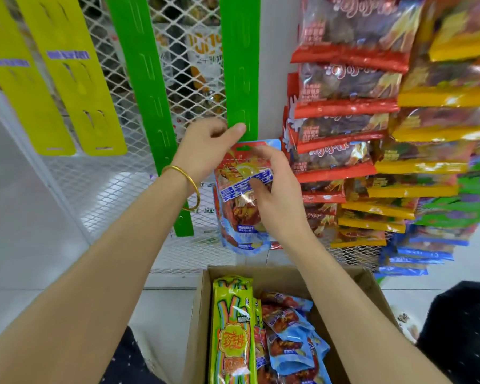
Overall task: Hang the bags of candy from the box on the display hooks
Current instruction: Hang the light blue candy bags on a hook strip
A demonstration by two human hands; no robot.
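Centre of the frame: the right hand has its grip clamped on a bag, thumb on the front and fingers over the top edge, so the hang hole is partly covered. The bag's top sits right at the bottom end of the green strip. The left hand pinches that end, thumb on the front, fingertips tucked out of sight, and I can't make out any hook there. The box at bottom centre is cut off by the frame edge, with spare bags inside. Print on the hung bags at right is too blurry to read.
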